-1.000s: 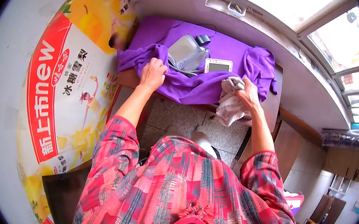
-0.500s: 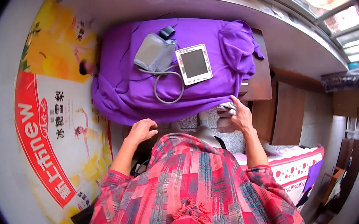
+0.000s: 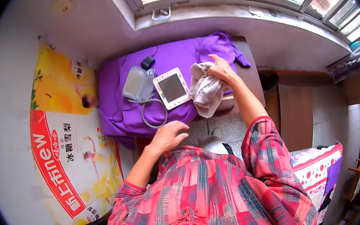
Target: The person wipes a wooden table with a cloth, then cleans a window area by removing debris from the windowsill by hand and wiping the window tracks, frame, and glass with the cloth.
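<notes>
My right hand (image 3: 221, 69) grips a crumpled greyish-white cloth (image 3: 208, 93) over the right side of the table, and the cloth hangs down beside the blood pressure monitor (image 3: 172, 88). My left hand (image 3: 168, 137) is at the front edge of the purple cover (image 3: 111, 109), fingers apart and holding nothing. The white monitor with a dark screen lies on this cover. Left of it is a grey arm cuff (image 3: 134, 83), joined to a looped grey tube (image 3: 143, 113) that ends up near my left hand. A small dark strap roll (image 3: 148, 62) lies above the cuff.
Brown tabletop (image 3: 255, 74) shows past the cover's bunched right end. A windowsill (image 3: 200, 16) with a small clear container (image 3: 161, 13) runs behind. A printed poster (image 3: 58, 152) covers the left wall. A bed with patterned bedding (image 3: 315, 172) stands at right.
My right hand has lifted the greyish cloth from below the table's front edge up over its right side. My left hand stays near the front edge. The view has shifted toward the window.
</notes>
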`<state>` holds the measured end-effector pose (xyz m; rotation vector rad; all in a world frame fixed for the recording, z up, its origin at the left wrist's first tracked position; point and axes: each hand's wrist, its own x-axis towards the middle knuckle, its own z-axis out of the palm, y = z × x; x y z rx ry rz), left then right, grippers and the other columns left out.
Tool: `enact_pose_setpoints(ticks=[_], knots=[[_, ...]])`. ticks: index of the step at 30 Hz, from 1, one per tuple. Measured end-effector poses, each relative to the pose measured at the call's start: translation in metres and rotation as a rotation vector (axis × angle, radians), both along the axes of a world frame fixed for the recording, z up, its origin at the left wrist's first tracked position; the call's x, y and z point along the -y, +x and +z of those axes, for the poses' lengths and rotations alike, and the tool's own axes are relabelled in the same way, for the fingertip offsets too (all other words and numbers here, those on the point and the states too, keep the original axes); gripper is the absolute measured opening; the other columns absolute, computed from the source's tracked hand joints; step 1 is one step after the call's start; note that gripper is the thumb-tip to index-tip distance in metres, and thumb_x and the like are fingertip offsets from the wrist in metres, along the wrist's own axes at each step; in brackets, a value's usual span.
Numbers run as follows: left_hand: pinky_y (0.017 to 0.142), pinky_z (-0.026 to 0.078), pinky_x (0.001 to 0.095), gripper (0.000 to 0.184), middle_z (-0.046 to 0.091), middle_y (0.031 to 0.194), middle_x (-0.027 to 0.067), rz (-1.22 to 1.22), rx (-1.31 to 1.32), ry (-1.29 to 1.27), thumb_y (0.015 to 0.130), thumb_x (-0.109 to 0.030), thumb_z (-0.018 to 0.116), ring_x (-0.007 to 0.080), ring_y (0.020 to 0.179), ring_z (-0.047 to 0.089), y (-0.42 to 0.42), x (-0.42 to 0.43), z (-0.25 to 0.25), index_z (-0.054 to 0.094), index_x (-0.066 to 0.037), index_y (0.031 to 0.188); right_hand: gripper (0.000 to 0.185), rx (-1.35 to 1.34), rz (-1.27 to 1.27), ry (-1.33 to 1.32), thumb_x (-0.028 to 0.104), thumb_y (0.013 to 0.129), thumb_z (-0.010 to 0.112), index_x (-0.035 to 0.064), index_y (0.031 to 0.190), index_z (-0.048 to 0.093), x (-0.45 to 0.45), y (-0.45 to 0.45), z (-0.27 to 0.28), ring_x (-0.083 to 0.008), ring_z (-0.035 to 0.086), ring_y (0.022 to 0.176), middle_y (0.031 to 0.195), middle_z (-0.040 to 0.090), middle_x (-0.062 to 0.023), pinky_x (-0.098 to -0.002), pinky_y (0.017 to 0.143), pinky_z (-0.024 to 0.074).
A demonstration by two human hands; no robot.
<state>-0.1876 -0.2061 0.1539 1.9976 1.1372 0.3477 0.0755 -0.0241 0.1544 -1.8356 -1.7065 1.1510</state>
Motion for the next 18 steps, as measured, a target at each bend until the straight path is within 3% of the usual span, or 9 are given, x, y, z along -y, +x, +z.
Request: enact_pose_setpoints(ticks=[2,4,7,10,11,14,15,16,18], knots=[[0.092,0.045,0.0379,0.036,0.06,0.112,0.0139,0.081,0.009,0.229,0.077,-0.016,0.07,0.0311,0.108,0.056,0.037,-0.012,0.0,0.06,-0.005,0.109,0.082,-0.008,-0.015,0.042,0.02,0.061,0.059,0.0035,0.139,0.038,-0.029,0.009,-0.001,-0.0366,0.052,0.118,0.123,0.055,-0.0267,-0.037,0.101,0.0397],[0.1,0.04,0.0398,0.057,0.048,0.129,0.0177,0.233,-0.028,0.286,0.074,-0.013,0.071,0.0346,0.119,0.047,0.073,-0.025,0.0,0.048,-0.003,0.125,0.083,-0.009,-0.02,0.077,0.022,0.062,0.059,0.0031,0.14,0.036,-0.062,0.017,-0.017,-0.036,0.05,0.12,0.126,0.053,-0.0265,-0.0358,0.102,0.0385],[0.106,0.035,0.0396,0.076,0.036,0.139,0.0223,0.349,-0.071,0.288,0.075,-0.014,0.069,0.0369,0.128,0.038,0.11,-0.045,-0.023,0.03,0.002,0.138,0.089,0.157,-0.044,-0.045,0.03,0.065,0.057,-0.0017,0.142,0.028,-0.094,0.026,-0.055,-0.037,0.048,0.122,0.131,0.049,-0.0251,-0.0364,0.102,0.0389],[0.101,0.04,0.0414,0.079,0.032,0.142,0.0231,0.45,-0.123,-0.053,0.076,-0.015,0.069,0.0395,0.123,0.043,0.13,-0.057,-0.044,0.026,0.002,0.14,0.066,0.197,0.068,-0.077,0.028,0.064,0.058,-0.0034,0.122,0.053,-0.096,0.034,-0.064,-0.0382,0.055,0.113,0.118,0.057,-0.0269,-0.0398,0.095,0.0438],[0.096,0.044,0.0429,0.077,0.036,0.138,0.022,0.477,-0.126,-0.028,0.075,-0.013,0.07,0.0401,0.119,0.047,0.134,-0.056,-0.05,0.028,0.0,0.138,0.066,0.195,0.088,-0.077,0.028,0.064,0.058,-0.0034,0.122,0.053,-0.088,0.039,-0.057,-0.0382,0.055,0.113,0.118,0.057,-0.0269,-0.0398,0.095,0.0438],[0.089,0.047,0.0436,0.072,0.04,0.132,0.0193,0.581,-0.091,0.033,0.074,-0.01,0.07,0.0377,0.11,0.053,0.139,-0.052,-0.053,0.033,-0.005,0.136,0.037,-0.139,-0.047,0.198,0.019,0.063,0.06,0.001,0.095,0.059,-0.035,0.075,-0.031,-0.0368,0.06,0.091,0.095,0.063,-0.0227,-0.0401,0.082,0.0462],[0.08,0.049,0.0445,0.067,0.05,0.12,0.0158,0.604,-0.052,0.028,0.072,-0.007,0.07,0.0356,0.097,0.059,0.141,-0.05,-0.044,0.038,-0.01,0.131,0.037,-0.241,-0.042,0.227,0.016,0.063,0.063,0.0022,0.097,0.059,-0.018,0.099,-0.018,-0.0288,0.06,0.085,0.089,0.063,-0.0169,-0.0361,0.079,0.046],[0.08,0.049,0.0445,0.067,0.05,0.12,0.0158,0.616,-0.049,0.02,0.072,-0.007,0.07,0.0356,0.097,0.059,0.139,-0.05,-0.051,0.038,-0.01,0.131,0.037,-0.502,-0.128,0.261,0.011,0.064,0.063,0.0026,0.099,0.06,-0.002,0.123,-0.026,-0.0203,0.058,0.081,0.087,0.063,-0.0103,-0.0319,0.075,0.0461],[0.075,0.05,0.044,0.061,0.057,0.107,0.0129,0.533,-0.072,0.068,0.073,-0.005,0.068,0.0344,0.088,0.061,0.136,-0.044,-0.072,0.04,-0.012,0.127,0.048,-0.692,-0.297,0.149,0.001,0.059,0.06,0.0002,0.108,0.061,0.034,0.178,-0.013,-0.0151,0.059,0.08,0.092,0.063,-0.0053,-0.0275,0.074,0.0482]])
